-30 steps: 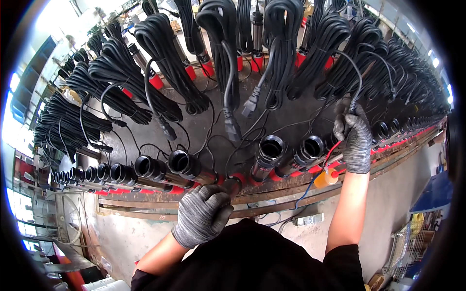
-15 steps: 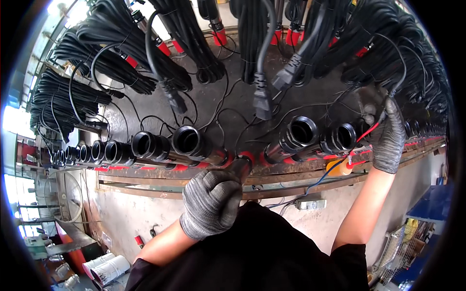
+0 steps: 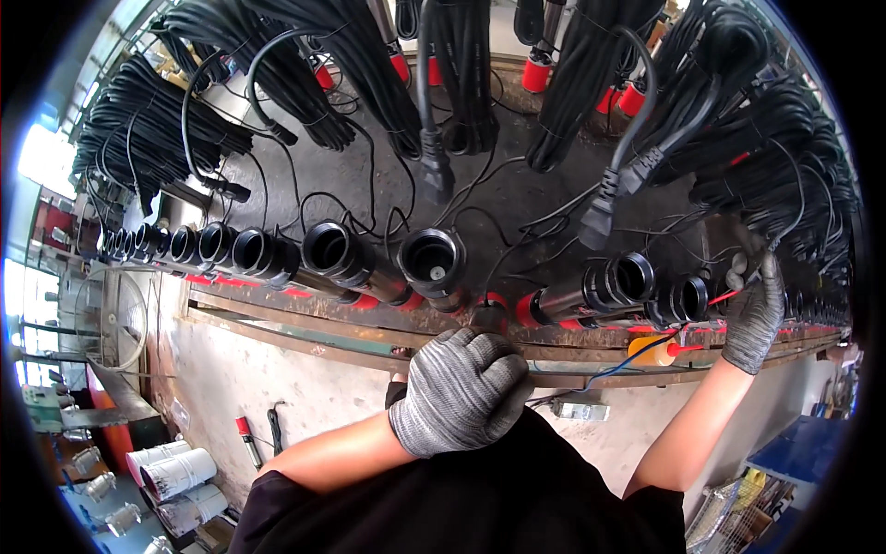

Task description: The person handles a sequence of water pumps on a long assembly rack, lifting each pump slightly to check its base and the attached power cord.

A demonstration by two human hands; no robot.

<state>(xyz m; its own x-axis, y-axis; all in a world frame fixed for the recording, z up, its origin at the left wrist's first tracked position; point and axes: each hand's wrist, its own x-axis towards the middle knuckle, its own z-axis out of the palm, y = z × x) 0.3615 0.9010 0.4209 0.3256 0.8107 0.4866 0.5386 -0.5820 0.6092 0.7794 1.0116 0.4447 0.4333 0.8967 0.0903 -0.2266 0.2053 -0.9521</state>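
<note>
My left hand [image 3: 461, 392], in a grey knitted glove, is closed in a fist around the near end of a dark tube [image 3: 489, 316]. Most of that tube is hidden by the fist; its far end meets a red part on the bench. My right hand [image 3: 757, 314], gloved alike, is raised at the right beside hanging black cable coils. Its fingers pinch a thin red lead [image 3: 724, 297]; what else lies in them is too small to make out. Dark tubes with open black collars [image 3: 432, 258] lie in a row along the bench edge on both sides of my left fist.
Bundled black cables [image 3: 355, 74] with plugs [image 3: 600, 212] stand over the dark bench top [image 3: 277, 189]. A yellow bottle with a red nozzle [image 3: 651, 351] and a blue cable [image 3: 609, 371] are at its front rail. White buckets [image 3: 180, 471] stand lower left, a wire basket [image 3: 724, 517] lower right.
The bench and its tubes have shifted rightward in view. My left fist still grips the tube, less of which shows now. My right hand keeps its pinch, slightly lower in the picture.
</note>
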